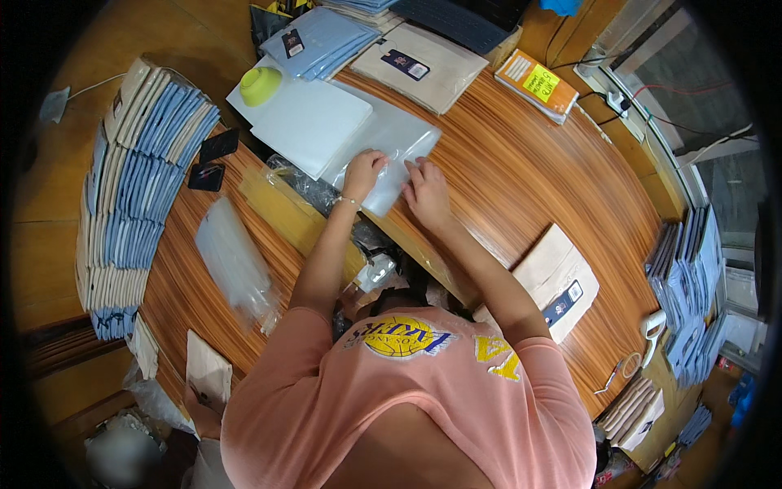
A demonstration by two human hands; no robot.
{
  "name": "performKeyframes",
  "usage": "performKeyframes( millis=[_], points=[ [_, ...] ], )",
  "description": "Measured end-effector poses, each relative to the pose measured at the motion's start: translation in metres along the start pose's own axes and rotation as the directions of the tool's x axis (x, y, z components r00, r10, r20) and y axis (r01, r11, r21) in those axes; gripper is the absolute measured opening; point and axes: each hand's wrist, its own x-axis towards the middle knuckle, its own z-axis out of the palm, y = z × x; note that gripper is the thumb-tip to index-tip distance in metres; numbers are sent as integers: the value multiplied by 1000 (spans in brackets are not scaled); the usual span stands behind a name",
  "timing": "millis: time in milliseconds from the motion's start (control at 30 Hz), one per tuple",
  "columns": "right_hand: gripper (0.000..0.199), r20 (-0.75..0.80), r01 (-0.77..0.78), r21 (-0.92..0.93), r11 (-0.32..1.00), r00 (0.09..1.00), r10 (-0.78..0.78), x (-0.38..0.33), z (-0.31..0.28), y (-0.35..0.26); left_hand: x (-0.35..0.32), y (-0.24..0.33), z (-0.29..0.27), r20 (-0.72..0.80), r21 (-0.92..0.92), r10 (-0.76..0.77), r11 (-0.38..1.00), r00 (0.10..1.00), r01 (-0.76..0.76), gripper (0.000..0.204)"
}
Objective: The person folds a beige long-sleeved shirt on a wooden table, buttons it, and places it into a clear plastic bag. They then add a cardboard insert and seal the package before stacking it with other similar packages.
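Note:
A stack of clear plastic bags (397,144) lies on the table, partly under white sheets (314,122). My left hand (364,174) rests over the near part of the bags with its fingers curled in on the film. At the bags' right edge, my right hand (426,193) touches the plastic with its fingertips, thumb and fingers apart. A yellow-green round dish (260,85) sits on the white sheets. Folded beige garment with a dark tag (556,277) lies to the right of my right forearm.
Tall rows of folded blue and beige garments (155,179) stand at the left. Two dark phones (213,160), more clear bags (234,253) and yellowish film (305,220) lie nearer. Bagged garments (419,65) and an orange notebook (536,85) are at the back; blue stacks (686,281) stand right.

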Motion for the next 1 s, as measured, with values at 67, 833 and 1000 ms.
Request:
performKeyframes(
  millis=[67,833,1000],
  points=[
    [54,43,81,-98,992,996,-77,13,13,0,1,-5,-4,-3,-194,-166,968,986,162,17],
    [21,9,-281,709,647,921,390,-110,-208,14,12,234,71,622,-548,452,-333,640,767,54],
    [16,-138,-481,725,493,600,788,-172,-276,85,-55,252,147,621,-392,639,-249,454,886,70]
  ],
)
